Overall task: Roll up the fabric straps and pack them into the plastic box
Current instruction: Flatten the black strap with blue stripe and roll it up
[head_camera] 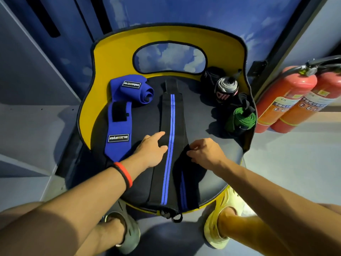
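I'm laying the black strap (pixel 172 126) flat along the chair seat (pixel 206 115), prob so it rolls tight w/o creases. My left hand (pixel 150 150) is pressing it down, fingers (pixel 158 134) spread open, gripping nothing, just beside the blue stripes. My right hand (pixel 204 152) is pinching a second black strap's (pixel 182 174) folded edge btwn thumb & fingertips, touching it. Blue straps (pixel 120 124) are lying left; rolled ones (pixel 226 89) are sitting at the right, by the chair back. No plastic box in view.
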Action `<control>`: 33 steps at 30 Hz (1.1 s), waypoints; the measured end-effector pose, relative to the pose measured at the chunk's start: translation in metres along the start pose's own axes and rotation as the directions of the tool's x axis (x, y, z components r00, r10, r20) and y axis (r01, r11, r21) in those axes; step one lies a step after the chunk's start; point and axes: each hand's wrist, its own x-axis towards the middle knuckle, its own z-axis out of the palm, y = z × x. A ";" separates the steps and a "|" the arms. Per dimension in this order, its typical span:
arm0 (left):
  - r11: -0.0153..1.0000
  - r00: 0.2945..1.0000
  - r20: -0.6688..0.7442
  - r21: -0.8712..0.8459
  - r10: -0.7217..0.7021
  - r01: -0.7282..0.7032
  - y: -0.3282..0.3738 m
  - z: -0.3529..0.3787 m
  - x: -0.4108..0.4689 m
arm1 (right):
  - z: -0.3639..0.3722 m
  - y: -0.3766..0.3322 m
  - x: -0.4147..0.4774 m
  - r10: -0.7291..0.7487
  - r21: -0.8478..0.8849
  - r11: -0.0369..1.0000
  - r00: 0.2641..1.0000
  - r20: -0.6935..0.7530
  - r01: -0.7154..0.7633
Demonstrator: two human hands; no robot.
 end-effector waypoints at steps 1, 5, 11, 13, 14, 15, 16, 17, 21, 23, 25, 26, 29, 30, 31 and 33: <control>1.000 1.000 -0.005 0.001 -0.005 0.005 0.001 0.002 0.000 | 0.000 0.001 0.000 0.005 0.025 1.000 1.000 -0.006 -0.005; 0.998 0.999 -0.009 0.063 -0.031 0.031 0.008 0.009 0.000 | 0.002 0.001 0.004 0.039 0.066 0.997 0.999 -0.029 -0.037; 0.995 0.998 0.029 0.082 -0.055 0.052 0.015 0.011 0.005 | 0.003 -0.003 0.011 0.050 0.026 0.998 0.999 -0.017 -0.050; 0.995 0.998 0.045 0.097 -0.041 0.037 0.014 0.012 0.007 | 0.003 -0.004 0.011 0.046 -0.011 0.999 0.999 -0.022 -0.046; 0.994 0.998 0.056 0.106 -0.030 0.024 0.013 0.013 0.007 | 0.003 -0.004 0.011 0.046 -0.022 0.999 0.999 -0.018 -0.046; 0.994 0.998 0.067 0.110 -0.015 0.007 0.012 0.013 0.007 | 0.003 -0.004 0.011 0.046 -0.037 0.998 0.999 -0.013 -0.046; 0.993 0.997 0.074 0.114 0.005 -0.013 0.011 0.014 0.007 | 0.004 -0.005 0.011 0.044 -0.065 0.997 0.999 -0.008 -0.044; 0.992 0.997 0.075 0.124 0.026 -0.036 0.011 0.016 0.007 | 0.004 -0.007 0.011 0.039 -0.100 0.994 0.999 -0.001 -0.039; 0.975 0.995 0.031 0.197 0.098 -0.103 0.010 0.020 0.007 | 0.009 -0.014 0.009 0.050 -0.125 0.991 0.999 -0.003 -0.050; 0.977 0.995 0.032 0.189 0.098 -0.102 0.012 0.019 0.007 | 0.013 -0.015 0.009 0.054 -0.082 0.995 0.998 -0.038 -0.057; 0.981 0.995 0.032 0.166 0.093 -0.097 0.012 0.018 0.008 | 0.016 -0.016 0.010 0.054 -0.066 0.996 0.996 -0.077 -0.059; 0.985 0.995 0.029 0.146 0.091 -0.094 0.012 0.018 0.009 | 0.017 -0.015 0.011 0.054 -0.055 0.997 0.994 -0.099 -0.059; 0.994 0.996 0.004 0.059 0.088 -0.089 0.011 0.020 0.017 | 0.016 -0.013 0.016 0.064 0.034 0.998 0.988 -0.143 -0.060; 0.996 0.996 -0.005 0.030 0.086 -0.086 0.010 0.019 0.022 | 0.016 -0.013 0.019 0.078 0.092 0.994 0.986 -0.145 -0.065; 0.996 0.996 -0.014 0.002 0.084 -0.084 0.010 0.018 0.027 | 0.014 -0.014 0.022 0.095 0.146 0.986 0.986 -0.139 -0.074; 0.995 0.996 -0.033 -0.061 0.080 -0.082 0.009 0.012 0.039 | 0.011 -0.019 0.029 0.109 0.223 0.972 0.985 -0.132 -0.078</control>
